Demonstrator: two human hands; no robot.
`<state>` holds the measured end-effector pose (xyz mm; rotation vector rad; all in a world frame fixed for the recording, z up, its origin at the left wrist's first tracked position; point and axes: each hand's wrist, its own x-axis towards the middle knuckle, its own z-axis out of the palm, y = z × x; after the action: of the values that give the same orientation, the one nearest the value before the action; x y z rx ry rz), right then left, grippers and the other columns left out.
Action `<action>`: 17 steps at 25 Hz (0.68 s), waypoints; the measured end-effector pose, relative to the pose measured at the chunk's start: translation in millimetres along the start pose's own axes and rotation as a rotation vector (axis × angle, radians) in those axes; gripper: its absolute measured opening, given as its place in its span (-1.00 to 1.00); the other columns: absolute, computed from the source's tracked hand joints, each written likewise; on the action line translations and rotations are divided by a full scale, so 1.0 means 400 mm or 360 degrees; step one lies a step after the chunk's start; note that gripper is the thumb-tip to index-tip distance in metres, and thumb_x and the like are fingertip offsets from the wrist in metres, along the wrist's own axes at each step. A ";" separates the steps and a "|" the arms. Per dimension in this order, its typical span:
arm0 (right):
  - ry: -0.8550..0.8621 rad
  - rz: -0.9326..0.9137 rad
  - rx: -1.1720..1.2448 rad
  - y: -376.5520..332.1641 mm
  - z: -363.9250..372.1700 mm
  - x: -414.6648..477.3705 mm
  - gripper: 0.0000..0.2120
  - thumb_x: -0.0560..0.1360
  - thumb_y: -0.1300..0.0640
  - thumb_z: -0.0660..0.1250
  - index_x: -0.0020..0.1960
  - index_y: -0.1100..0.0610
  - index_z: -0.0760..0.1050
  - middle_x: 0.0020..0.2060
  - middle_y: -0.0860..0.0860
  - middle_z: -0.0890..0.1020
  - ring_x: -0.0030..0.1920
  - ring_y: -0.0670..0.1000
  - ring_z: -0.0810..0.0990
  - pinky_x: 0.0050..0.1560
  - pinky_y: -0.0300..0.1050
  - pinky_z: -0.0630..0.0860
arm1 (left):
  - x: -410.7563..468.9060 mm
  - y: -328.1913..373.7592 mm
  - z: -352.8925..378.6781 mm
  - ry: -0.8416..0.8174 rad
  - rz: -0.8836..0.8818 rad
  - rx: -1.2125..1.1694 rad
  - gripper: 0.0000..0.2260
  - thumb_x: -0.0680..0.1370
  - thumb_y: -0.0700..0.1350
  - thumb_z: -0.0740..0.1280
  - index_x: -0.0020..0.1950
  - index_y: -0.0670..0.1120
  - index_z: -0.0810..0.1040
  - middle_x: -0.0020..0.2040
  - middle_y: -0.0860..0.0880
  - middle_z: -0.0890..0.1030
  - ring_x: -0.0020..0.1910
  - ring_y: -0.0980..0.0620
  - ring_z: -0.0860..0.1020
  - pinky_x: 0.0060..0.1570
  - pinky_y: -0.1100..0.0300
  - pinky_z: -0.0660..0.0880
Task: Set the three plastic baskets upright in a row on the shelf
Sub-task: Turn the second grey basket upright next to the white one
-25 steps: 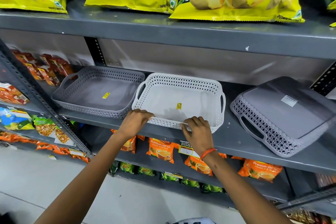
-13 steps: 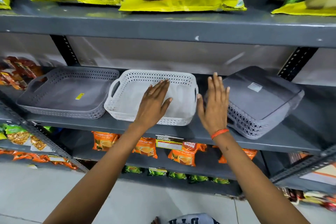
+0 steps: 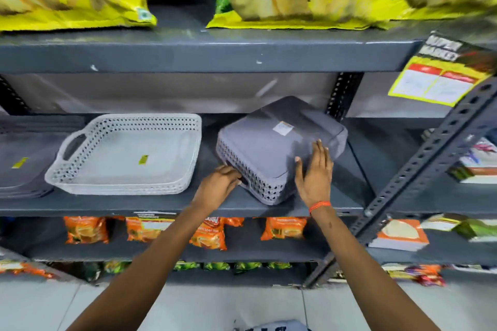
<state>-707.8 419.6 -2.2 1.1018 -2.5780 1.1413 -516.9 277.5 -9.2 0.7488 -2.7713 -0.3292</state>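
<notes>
Three baskets sit on the grey shelf [image 3: 161, 204], and the white basket [image 3: 126, 153] in the middle is the one to go by: it stands upright, open side up, one yellow sticker on its floor. To its left, a grey basket [image 3: 18, 158] also sits upright, cut off by the frame edge. To its right, the third, a dark grey basket [image 3: 271, 142], lies upside down and skewed, one pale label on its base. Two bare hands are on this one: the left hand [image 3: 219, 183] curls its fingers into the handle slot on the side nearest the white basket, the right hand [image 3: 314, 172] lies flat, fingers spread, on the upturned base
</notes>
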 end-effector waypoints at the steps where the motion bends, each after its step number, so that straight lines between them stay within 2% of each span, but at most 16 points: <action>1: -0.0023 0.0129 0.0144 0.016 0.005 0.002 -0.47 0.57 0.03 0.14 0.45 0.28 0.16 0.48 0.22 0.22 0.48 0.23 0.13 0.49 0.21 0.11 | -0.002 -0.008 0.019 -0.0019 0.0046 0.0039 -0.77 0.52 -0.09 0.30 0.08 -0.18 0.62 0.10 -0.17 0.67 0.16 -0.15 0.59 0.11 -0.07 0.58; 3: -0.0058 0.0387 0.0502 0.033 0.012 0.003 -0.46 0.57 0.10 0.20 0.46 0.25 0.12 0.48 0.24 0.18 0.48 0.24 0.13 0.50 0.18 0.08 | -0.005 -0.021 0.046 -0.0047 0.0108 0.0129 -0.77 0.50 -0.13 0.35 0.11 -0.19 0.62 0.12 -0.15 0.67 0.20 -0.14 0.58 0.16 -0.13 0.56; 5: -0.0048 0.0588 0.0763 0.036 0.011 0.004 -0.47 0.59 0.10 0.18 0.47 0.22 0.10 0.48 0.23 0.19 0.47 0.23 0.17 0.48 0.15 0.15 | -0.003 -0.018 0.049 -0.0017 0.0129 0.0191 -0.80 0.48 -0.08 0.35 0.04 -0.14 0.63 0.07 -0.12 0.69 0.14 -0.13 0.61 0.09 -0.13 0.58; 7: 0.0011 0.0679 0.0914 0.033 0.001 0.011 -0.51 0.61 0.08 0.13 0.48 0.21 0.12 0.47 0.20 0.23 0.46 0.18 0.22 0.48 0.09 0.19 | -0.003 0.004 0.035 0.0059 0.0126 0.0176 -0.76 0.51 0.00 0.21 0.00 -0.11 0.57 0.05 -0.11 0.67 0.09 -0.15 0.61 0.11 -0.10 0.57; 11: 0.0170 0.0467 0.1164 0.004 -0.033 0.041 -0.57 0.64 0.07 0.04 0.46 0.21 0.16 0.46 0.15 0.29 0.45 0.08 0.26 0.46 -0.03 0.22 | 0.004 0.071 -0.002 0.0291 -0.0013 -0.0064 -0.58 0.55 0.05 -0.01 0.11 -0.22 0.46 0.11 -0.22 0.61 0.13 -0.24 0.54 0.07 -0.08 0.55; 14: 0.0137 0.0464 0.1109 -0.009 -0.026 0.067 -0.56 0.64 0.07 0.02 0.46 0.22 0.16 0.46 0.15 0.28 0.45 0.09 0.25 0.39 -0.18 0.20 | 0.027 0.112 -0.060 0.0541 -0.0124 -0.0313 -0.65 0.59 0.01 0.00 0.17 -0.20 0.36 0.09 -0.22 0.63 0.08 -0.25 0.55 0.00 -0.10 0.55; 15: 0.0059 0.0439 0.1024 -0.009 -0.013 0.074 -0.57 0.64 0.08 0.04 0.45 0.23 0.18 0.45 0.16 0.30 0.44 0.12 0.27 0.40 -0.15 0.22 | 0.039 0.116 -0.074 0.0637 -0.0171 -0.0446 -0.71 0.61 -0.03 0.03 0.18 -0.21 0.33 0.03 -0.20 0.64 0.01 -0.24 0.58 -0.04 -0.08 0.54; 17: -0.0183 0.0258 0.0744 -0.009 0.012 0.083 -0.59 0.63 0.13 0.09 0.43 0.26 0.21 0.41 0.21 0.34 0.42 0.19 0.31 0.43 0.05 0.28 | 0.053 0.122 -0.104 0.0738 -0.0361 -0.0905 -0.75 0.63 -0.10 0.05 0.15 -0.27 0.32 -0.13 -0.14 0.59 -0.15 -0.16 0.59 -0.10 0.00 0.50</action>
<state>-728.9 395.6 8.9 1.0739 -2.5936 1.8394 -544.7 301.2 47.6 0.8497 -2.0172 -0.8242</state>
